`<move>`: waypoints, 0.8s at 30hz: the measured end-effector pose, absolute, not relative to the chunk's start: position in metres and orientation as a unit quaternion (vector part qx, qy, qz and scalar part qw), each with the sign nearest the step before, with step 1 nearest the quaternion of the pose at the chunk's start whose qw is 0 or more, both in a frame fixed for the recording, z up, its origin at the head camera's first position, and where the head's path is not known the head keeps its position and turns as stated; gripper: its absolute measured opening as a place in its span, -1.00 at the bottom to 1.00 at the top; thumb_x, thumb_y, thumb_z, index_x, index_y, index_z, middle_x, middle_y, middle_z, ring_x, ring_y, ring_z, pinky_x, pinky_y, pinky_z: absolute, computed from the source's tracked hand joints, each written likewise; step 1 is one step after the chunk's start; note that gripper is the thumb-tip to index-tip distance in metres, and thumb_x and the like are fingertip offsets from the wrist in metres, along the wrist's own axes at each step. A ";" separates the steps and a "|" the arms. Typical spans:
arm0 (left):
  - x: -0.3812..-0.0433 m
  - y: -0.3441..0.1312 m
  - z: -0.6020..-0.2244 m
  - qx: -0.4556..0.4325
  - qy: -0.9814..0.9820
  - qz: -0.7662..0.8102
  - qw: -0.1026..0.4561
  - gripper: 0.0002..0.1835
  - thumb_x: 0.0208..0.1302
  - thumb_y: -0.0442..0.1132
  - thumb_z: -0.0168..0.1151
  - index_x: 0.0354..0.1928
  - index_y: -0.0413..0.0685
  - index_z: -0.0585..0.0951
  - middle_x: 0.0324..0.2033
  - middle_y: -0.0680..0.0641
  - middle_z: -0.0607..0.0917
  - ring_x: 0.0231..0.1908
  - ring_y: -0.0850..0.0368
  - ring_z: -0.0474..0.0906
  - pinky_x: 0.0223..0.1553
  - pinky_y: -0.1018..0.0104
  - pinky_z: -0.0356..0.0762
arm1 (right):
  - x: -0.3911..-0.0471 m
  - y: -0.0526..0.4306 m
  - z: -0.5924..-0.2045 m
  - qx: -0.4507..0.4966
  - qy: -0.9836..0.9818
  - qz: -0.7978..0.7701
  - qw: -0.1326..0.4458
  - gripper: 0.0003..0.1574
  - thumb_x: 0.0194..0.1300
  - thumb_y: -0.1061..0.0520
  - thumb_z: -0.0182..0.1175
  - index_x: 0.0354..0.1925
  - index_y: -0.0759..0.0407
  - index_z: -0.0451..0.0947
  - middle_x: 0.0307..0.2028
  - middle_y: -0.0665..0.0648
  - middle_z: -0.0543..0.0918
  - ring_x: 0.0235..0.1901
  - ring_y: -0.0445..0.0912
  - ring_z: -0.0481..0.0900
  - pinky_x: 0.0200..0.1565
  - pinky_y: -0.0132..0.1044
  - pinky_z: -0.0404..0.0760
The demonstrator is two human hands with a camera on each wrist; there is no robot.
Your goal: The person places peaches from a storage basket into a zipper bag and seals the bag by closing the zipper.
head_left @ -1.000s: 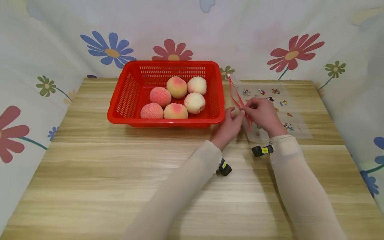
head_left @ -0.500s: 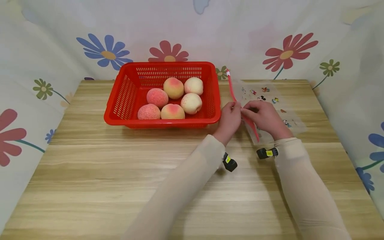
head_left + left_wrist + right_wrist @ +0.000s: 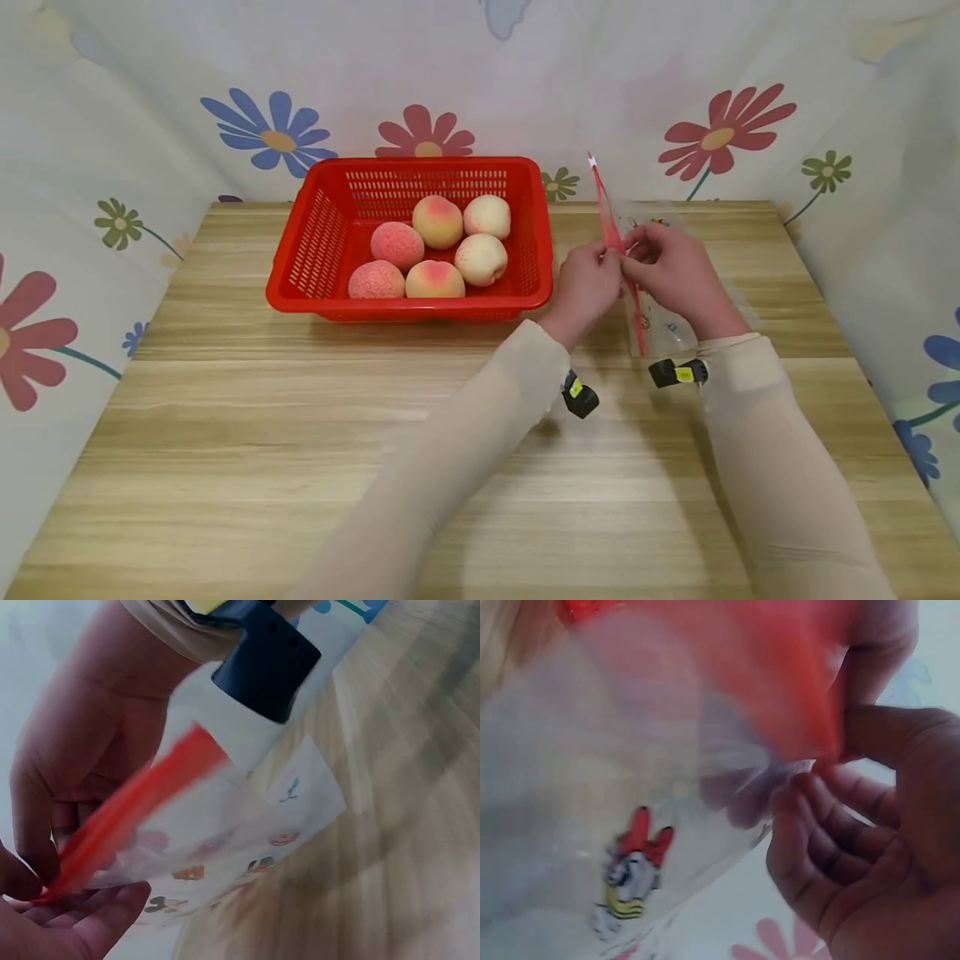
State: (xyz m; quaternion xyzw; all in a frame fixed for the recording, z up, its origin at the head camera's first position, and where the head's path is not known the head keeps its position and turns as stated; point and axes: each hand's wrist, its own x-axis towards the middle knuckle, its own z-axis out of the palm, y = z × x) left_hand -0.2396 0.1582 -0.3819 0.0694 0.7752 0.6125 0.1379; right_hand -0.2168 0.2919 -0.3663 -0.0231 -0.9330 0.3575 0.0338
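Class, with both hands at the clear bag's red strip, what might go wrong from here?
The clear bag looks thin, and the left hand and right hand both pinch its red strip, so a hard pull might tear it.
The left hand is also close beside the red basket, so a sudden jerk could bump it and set the peaches rolling.

The right hand (image 3: pixel 90 742) comes down from a beige sleeve (image 3: pixel 176 634) with a dark device (image 3: pixel 270 664) on it, and meets the left hand (image 3: pixel 64 934) at lower left, where both pinch the blurred red strip (image 3: pixel 150 799) edging a clear bag (image 3: pixel 217 851). Small cartoon prints dot the bag, beside a wood-grain surface (image 3: pixel 405 825).
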 end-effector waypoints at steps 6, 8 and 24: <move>-0.247 0.155 -0.366 0.091 0.791 0.583 0.163 -0.69 0.50 -0.15 -0.09 -0.05 -0.07 0.64 -0.56 -0.01 0.62 -0.58 0.16 0.47 -0.60 0.42 0.37 | -0.218 0.286 -0.346 -0.015 -0.953 0.302 0.024 -0.61 0.30 -0.02 0.20 -0.01 0.17 0.45 -0.24 0.22 0.61 -0.35 0.05 0.51 -0.44 -0.26 0.53; -0.250 0.153 -0.361 0.097 0.792 0.576 0.174 -0.69 0.50 -0.15 -0.08 -0.02 -0.07 0.64 -0.52 -0.01 0.63 -0.56 0.15 0.48 -0.59 0.42 0.37 | -0.219 0.284 -0.342 -0.012 -0.957 0.289 0.023 -0.61 0.31 -0.01 0.19 0.00 0.17 0.43 -0.26 0.23 0.61 -0.38 0.06 0.51 -0.45 -0.25 0.51; -0.274 0.126 -0.334 0.147 0.821 0.521 0.178 -0.57 0.44 -0.28 -0.03 0.31 -0.15 0.40 -0.18 -0.08 0.67 -0.35 0.15 0.59 -0.35 0.52 0.60 | -0.210 0.291 -0.309 -0.051 -0.965 0.228 0.119 -0.68 0.29 0.10 0.00 -0.05 0.25 0.40 -0.65 0.20 0.50 -0.70 0.03 0.38 -0.70 -0.23 0.30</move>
